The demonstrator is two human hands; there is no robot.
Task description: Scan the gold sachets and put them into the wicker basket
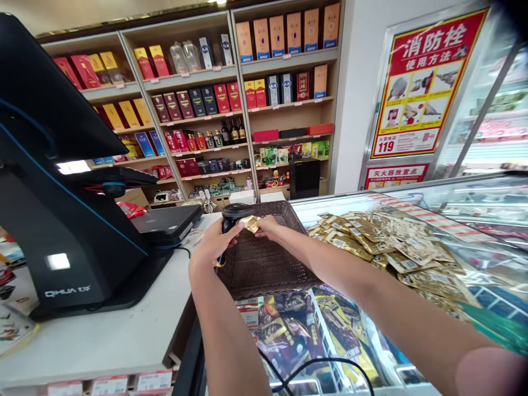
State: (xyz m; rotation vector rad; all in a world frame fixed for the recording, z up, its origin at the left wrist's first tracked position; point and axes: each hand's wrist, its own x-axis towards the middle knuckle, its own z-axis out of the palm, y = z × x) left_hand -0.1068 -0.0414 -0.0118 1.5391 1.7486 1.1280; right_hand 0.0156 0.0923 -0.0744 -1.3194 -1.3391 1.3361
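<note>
A crinkled gold foil packet [250, 223] is stretched between my two hands above a brown woven basket [264, 258]. My left hand [212, 240] pinches the packet's left end, thumb on top. Fingers of my right hand [269, 226] close on its right end. Right behind the left hand is a black device with a rounded head [238, 210], looking like a handheld scanner; whether that hand touches it I cannot tell. To the right, a heap of flat gold packets [350, 231] lies on the glass freezer top [325, 204].
On the left, a black checkout terminal [82, 242] stands on a white counter [103, 341]. Beneath the glass lie yellow and dark packages [342, 330]. A black cable [325, 360] loops in front. Shelves of boxed goods [198, 104] line the back wall.
</note>
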